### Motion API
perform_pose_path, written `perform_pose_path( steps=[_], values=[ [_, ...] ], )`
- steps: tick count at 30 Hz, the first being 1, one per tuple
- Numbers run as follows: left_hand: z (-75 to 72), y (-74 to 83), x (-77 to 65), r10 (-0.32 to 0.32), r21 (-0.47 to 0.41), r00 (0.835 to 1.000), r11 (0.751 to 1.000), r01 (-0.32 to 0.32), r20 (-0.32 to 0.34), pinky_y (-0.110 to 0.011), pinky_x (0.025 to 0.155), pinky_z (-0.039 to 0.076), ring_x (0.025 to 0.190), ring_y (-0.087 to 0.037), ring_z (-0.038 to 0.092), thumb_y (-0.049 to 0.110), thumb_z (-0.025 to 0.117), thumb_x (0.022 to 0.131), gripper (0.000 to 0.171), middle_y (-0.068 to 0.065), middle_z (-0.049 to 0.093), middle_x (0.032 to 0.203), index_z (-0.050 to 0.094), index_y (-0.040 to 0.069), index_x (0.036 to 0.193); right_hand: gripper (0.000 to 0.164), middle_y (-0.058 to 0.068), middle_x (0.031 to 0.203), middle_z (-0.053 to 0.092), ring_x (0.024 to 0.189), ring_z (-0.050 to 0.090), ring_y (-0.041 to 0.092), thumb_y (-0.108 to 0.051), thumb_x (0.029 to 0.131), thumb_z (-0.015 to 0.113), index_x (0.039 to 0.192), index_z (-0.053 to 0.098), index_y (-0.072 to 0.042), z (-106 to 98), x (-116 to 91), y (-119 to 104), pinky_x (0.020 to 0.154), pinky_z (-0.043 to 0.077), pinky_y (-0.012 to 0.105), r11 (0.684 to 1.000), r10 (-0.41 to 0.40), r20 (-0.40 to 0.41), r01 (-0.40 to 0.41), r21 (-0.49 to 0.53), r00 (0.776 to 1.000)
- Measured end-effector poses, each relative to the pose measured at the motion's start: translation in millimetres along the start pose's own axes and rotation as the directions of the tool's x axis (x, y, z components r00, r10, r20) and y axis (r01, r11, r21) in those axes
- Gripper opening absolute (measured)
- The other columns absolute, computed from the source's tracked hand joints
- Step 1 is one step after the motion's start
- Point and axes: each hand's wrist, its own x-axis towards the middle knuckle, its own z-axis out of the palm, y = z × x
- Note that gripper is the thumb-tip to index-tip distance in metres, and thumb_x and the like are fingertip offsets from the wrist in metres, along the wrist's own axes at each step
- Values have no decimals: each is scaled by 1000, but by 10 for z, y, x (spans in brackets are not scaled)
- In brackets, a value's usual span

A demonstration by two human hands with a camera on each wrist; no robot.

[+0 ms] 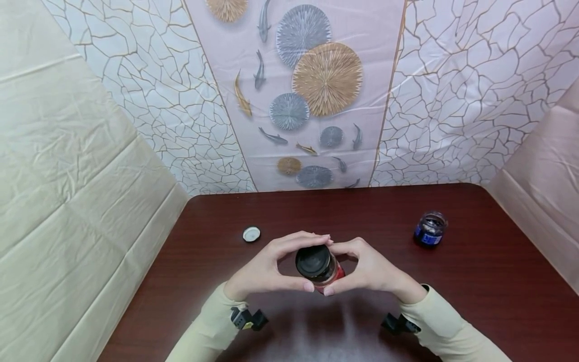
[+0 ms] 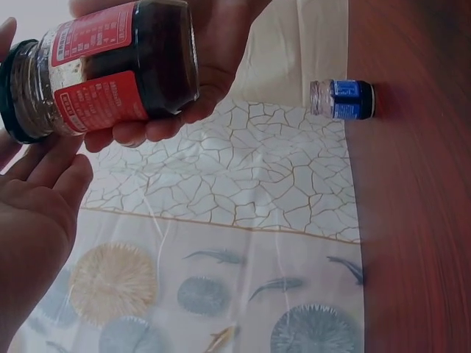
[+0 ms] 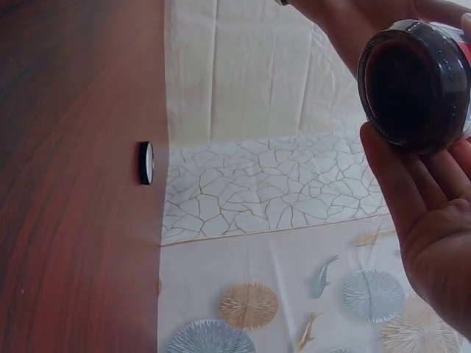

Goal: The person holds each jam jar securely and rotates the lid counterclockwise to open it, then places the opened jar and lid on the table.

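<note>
A glass jar (image 2: 158, 62) with a red label, dark contents and a black lid (image 1: 313, 261) is held up between both hands, tilted with its lid toward the head camera. My left hand (image 1: 269, 269) curves around the lid end, thumb on the near side and fingers on the far side. Lower on the jar, my right hand (image 1: 377, 269) grips the glass body, with its thumb near the left thumb. The jar's dark round base (image 3: 401, 92) shows in the right wrist view, with the right fingers beneath it.
An uncapped jar with a blue label (image 1: 428, 232) stands on the dark red table (image 1: 344, 208) at the back right. Left of the hands, a loose lid (image 1: 251, 234) lies with its white inside up. Patterned cloth (image 1: 316, 146) hangs behind the table.
</note>
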Motion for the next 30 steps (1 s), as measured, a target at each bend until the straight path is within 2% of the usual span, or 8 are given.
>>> perform_pose_path(
  steps=[9,13,18,24,30],
  values=[
    [-39,3,-37,-13,27,1000,1000,13,-15,-42,114,36,134,-23,50,6,83,82,74,-4,56,144,51,10,149,56,0,110,75,101,71,20,-7,75,88,128,69,-11,-29,-28,-14,88,55,30,999,30,-11,-30,20,999],
    [-58,18,-68,-48,66,998,996,51,-45,-42,113,37,134,-21,50,6,83,81,74,0,57,143,52,14,148,54,1,108,75,99,71,20,-7,75,88,126,69,-11,-38,-34,-19,85,56,31,999,37,-17,-37,34,999],
    [-61,24,-84,-86,85,993,992,93,-85,-40,110,41,130,-20,53,12,83,85,67,4,59,140,56,18,146,54,3,109,75,97,71,20,-6,75,88,126,69,-10,-49,-35,-16,82,57,32,998,37,-22,-36,50,999],
    [-50,0,-80,-62,113,991,991,76,-118,-41,112,39,132,-20,53,11,85,82,66,2,61,139,59,14,142,54,3,109,75,98,71,21,-5,76,87,126,69,-11,-41,-41,-1,83,57,32,997,47,-8,-46,67,999],
    [-30,-7,-70,-73,116,992,990,86,-107,-41,113,37,133,-19,51,14,87,81,70,6,60,140,57,18,144,51,1,108,75,97,71,19,-8,76,88,124,70,-12,-22,-38,14,85,56,31,998,39,5,-39,46,999]
  ],
)
